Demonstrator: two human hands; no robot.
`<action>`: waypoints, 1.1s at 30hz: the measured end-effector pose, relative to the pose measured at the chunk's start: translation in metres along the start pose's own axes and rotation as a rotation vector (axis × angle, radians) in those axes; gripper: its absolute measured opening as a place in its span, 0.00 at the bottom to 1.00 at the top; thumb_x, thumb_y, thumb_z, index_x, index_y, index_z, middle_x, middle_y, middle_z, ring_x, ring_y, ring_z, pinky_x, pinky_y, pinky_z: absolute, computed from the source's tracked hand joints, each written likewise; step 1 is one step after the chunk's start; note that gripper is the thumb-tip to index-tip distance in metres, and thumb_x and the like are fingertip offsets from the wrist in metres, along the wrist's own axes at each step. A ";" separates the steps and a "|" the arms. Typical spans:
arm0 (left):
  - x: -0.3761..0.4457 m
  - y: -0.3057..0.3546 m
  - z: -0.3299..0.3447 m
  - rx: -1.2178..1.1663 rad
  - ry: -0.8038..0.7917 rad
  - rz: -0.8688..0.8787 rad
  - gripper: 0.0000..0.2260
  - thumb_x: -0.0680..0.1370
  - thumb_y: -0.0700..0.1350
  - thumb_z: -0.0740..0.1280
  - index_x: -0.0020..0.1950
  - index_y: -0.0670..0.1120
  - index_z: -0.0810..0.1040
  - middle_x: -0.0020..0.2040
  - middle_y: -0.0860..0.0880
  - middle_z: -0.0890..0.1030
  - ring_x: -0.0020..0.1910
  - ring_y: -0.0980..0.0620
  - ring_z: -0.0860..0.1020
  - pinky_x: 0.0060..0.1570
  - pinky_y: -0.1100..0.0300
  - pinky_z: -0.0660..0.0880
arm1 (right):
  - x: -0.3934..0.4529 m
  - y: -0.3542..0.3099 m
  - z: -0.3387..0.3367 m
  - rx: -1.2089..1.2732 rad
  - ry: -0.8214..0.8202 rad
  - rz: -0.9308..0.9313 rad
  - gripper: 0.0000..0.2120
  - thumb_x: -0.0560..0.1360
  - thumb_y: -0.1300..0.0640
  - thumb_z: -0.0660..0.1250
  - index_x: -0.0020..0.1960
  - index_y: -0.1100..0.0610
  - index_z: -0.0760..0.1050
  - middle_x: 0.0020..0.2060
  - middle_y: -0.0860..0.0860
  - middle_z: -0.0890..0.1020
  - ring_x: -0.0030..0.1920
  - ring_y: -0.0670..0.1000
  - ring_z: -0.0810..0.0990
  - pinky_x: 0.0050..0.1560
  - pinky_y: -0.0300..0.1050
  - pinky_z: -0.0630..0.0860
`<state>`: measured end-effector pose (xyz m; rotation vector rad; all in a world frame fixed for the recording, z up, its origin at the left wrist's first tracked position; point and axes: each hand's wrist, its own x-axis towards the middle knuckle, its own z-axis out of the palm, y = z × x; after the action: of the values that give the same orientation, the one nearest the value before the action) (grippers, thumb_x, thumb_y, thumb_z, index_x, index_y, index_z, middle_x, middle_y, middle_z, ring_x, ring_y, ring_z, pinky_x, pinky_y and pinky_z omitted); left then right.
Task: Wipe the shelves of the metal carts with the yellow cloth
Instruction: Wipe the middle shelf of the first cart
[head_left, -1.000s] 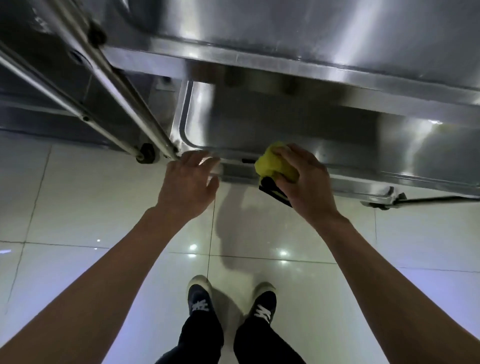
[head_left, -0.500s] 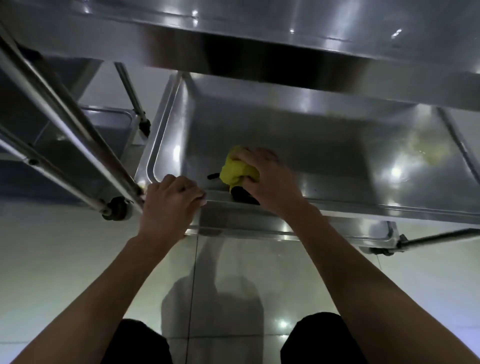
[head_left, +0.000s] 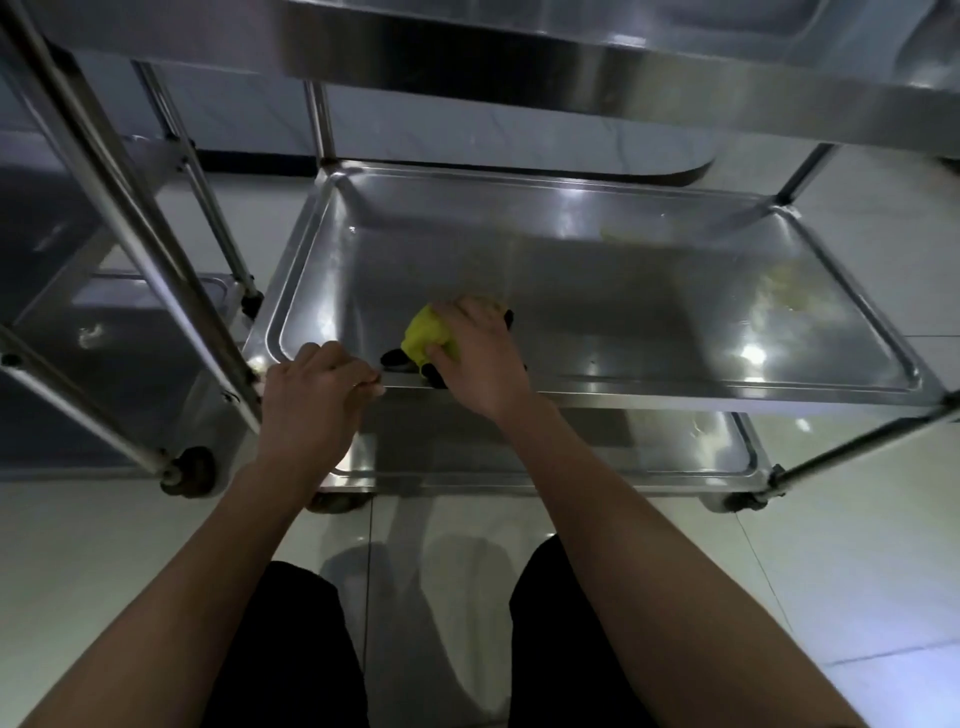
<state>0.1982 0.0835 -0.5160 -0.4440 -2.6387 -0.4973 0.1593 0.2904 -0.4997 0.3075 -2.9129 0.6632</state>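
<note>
Right hand (head_left: 480, 358) gripping yellow cloth (head_left: 427, 336) on shelf (head_left: 597, 291), no readable writing

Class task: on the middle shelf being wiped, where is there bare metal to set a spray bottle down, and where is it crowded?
Bare room: the middle shelf is free from its back rim forward, and across the centre right of the cloth. Yellowish smears mark the right end. Crowded: the front left corner, where the left hand grips the rim and the right hand holds the yellow cloth.
</note>
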 end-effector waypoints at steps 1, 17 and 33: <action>0.002 0.000 0.001 0.006 0.005 0.007 0.04 0.75 0.46 0.74 0.47 0.47 0.86 0.41 0.47 0.80 0.42 0.42 0.77 0.39 0.48 0.73 | 0.004 0.002 -0.001 -0.005 -0.017 -0.005 0.23 0.78 0.52 0.64 0.72 0.55 0.69 0.68 0.54 0.72 0.70 0.57 0.66 0.72 0.50 0.59; -0.028 -0.027 -0.010 0.149 0.041 -0.065 0.13 0.77 0.42 0.70 0.60 0.44 0.82 0.56 0.43 0.81 0.58 0.40 0.76 0.53 0.44 0.75 | 0.002 0.006 -0.001 0.114 0.016 0.022 0.23 0.80 0.55 0.64 0.72 0.61 0.69 0.70 0.60 0.69 0.71 0.59 0.65 0.74 0.46 0.58; -0.050 -0.036 -0.012 0.188 0.057 -0.068 0.18 0.74 0.44 0.70 0.64 0.46 0.80 0.61 0.50 0.81 0.63 0.48 0.78 0.53 0.47 0.72 | 0.060 -0.072 0.046 0.136 -0.193 -0.188 0.23 0.79 0.54 0.65 0.73 0.52 0.69 0.74 0.54 0.66 0.75 0.54 0.62 0.75 0.48 0.57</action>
<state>0.2320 0.0355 -0.5384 -0.2781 -2.6217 -0.2746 0.1138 0.1970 -0.5008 0.6879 -2.9702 0.8448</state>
